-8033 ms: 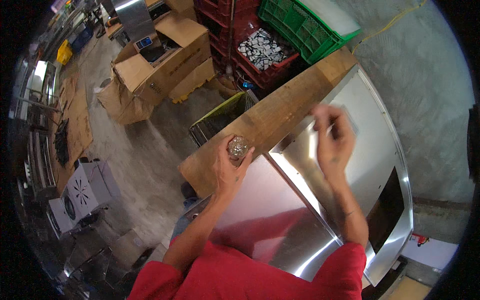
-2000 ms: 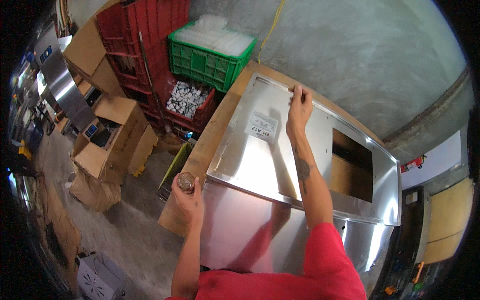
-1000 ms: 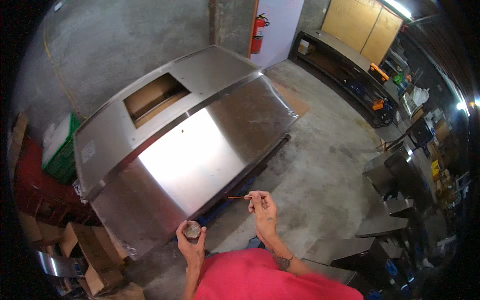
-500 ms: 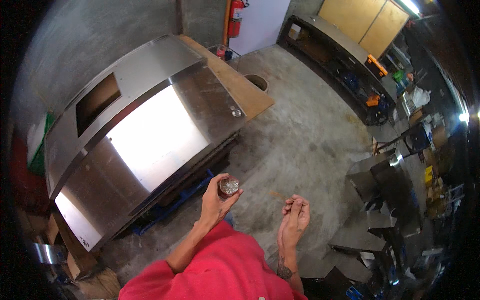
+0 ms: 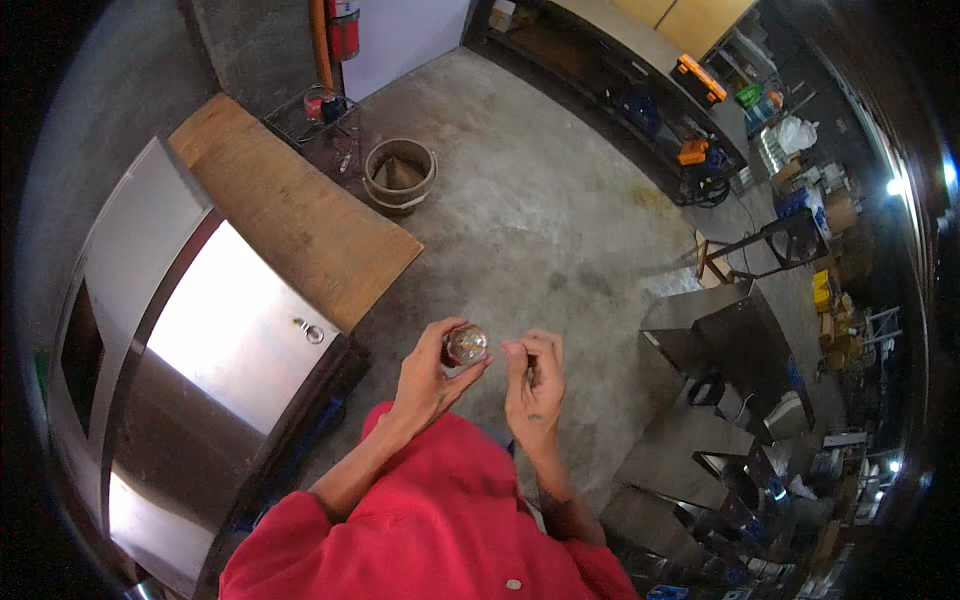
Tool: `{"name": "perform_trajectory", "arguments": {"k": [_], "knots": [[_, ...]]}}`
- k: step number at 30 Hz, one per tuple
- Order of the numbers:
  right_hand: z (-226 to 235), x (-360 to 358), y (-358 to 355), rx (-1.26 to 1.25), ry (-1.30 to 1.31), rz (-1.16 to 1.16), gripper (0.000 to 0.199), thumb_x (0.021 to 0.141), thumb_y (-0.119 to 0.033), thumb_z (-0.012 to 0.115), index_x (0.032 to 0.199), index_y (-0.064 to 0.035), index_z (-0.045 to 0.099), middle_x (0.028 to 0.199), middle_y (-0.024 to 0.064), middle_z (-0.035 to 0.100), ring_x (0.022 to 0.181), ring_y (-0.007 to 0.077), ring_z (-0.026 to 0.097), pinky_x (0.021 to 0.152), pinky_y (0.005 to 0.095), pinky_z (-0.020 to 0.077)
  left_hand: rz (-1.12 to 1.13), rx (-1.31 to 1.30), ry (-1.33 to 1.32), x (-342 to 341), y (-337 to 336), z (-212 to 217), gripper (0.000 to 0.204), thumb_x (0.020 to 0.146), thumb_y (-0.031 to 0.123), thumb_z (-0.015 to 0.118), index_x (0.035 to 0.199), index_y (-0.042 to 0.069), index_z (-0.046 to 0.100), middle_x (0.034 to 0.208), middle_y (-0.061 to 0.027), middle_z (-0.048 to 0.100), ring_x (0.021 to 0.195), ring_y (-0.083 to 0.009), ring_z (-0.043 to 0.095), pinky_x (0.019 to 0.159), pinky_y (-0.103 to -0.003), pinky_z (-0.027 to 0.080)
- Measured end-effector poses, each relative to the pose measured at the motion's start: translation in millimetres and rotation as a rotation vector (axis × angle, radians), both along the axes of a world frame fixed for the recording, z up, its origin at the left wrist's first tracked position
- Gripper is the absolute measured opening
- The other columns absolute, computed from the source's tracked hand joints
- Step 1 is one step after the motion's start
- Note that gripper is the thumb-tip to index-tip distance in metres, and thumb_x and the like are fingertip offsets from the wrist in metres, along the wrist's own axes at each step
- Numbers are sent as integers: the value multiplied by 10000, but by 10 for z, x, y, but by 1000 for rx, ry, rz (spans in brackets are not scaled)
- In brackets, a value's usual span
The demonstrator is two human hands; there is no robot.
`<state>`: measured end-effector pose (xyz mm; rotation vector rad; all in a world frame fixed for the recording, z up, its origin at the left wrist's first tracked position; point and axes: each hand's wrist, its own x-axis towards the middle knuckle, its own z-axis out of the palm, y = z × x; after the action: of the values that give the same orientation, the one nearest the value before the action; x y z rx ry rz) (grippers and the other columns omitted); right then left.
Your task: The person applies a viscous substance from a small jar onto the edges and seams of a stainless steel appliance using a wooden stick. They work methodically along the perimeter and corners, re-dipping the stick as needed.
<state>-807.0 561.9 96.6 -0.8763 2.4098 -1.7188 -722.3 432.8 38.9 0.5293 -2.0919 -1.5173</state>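
My left hand (image 5: 424, 372) is wrapped round a small, round, clear container (image 5: 468, 345) with a shiny top, held up in front of my red shirt. Just to its right is my right hand (image 5: 535, 385), with thumb and fingers pinched together. Whatever they hold, if anything, is too small or thin to make out. A narrow gap separates the two hands. To the left stands a large stainless steel piece (image 5: 200, 385) with a rectangular opening, and a small ring-shaped metal item (image 5: 310, 331) lies on it.
A plywood board (image 5: 300, 215) reaches out beyond the steel piece. Past it are a bucket (image 5: 400, 175) and a small wire rack (image 5: 325, 125). Folded sheet metal parts (image 5: 725, 345) stand on the concrete floor at right. A long dark bench (image 5: 600, 85) lines the far side.
My right hand has moved left and up, close to the container. The view has swung to the right, so the steel piece sits further left and the bucket shows fully.
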Motion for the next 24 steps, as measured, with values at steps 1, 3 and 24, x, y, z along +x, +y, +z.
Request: {"name": "perform_trajectory", "arguments": {"k": [1, 3, 24], "knots": [[10, -191, -86, 16, -13, -11, 181, 1117, -140, 611, 1082, 18, 690, 1162, 114, 595, 1007, 180, 579, 870, 305, 490, -23, 18, 6, -222, -85, 35, 620, 877, 197, 906, 1387, 76, 576, 1245, -141, 699, 1017, -269, 739, 813, -360, 616], [0, -534, -218, 33, -34, -2, 200, 1119, -153, 607, 1077, 20, 697, 1192, 132, 598, 1085, 212, 593, 897, 334, 504, -43, 47, 46, -525, -163, 38, 609, 881, 178, 897, 1385, 66, 575, 1260, -153, 692, 1040, -290, 743, 835, -371, 622], [-1108, -4424, -2823, 180, -511, 785, 168, 1051, -174, 734, 1104, -44, 640, 949, 45, 678, 791, 112, 602, 734, 269, 493, 1139, 142, 3, -2868, -1252, -10, 695, 835, 348, 946, 1378, 71, 611, 1184, -117, 729, 1111, -244, 708, 968, -376, 555]]}}
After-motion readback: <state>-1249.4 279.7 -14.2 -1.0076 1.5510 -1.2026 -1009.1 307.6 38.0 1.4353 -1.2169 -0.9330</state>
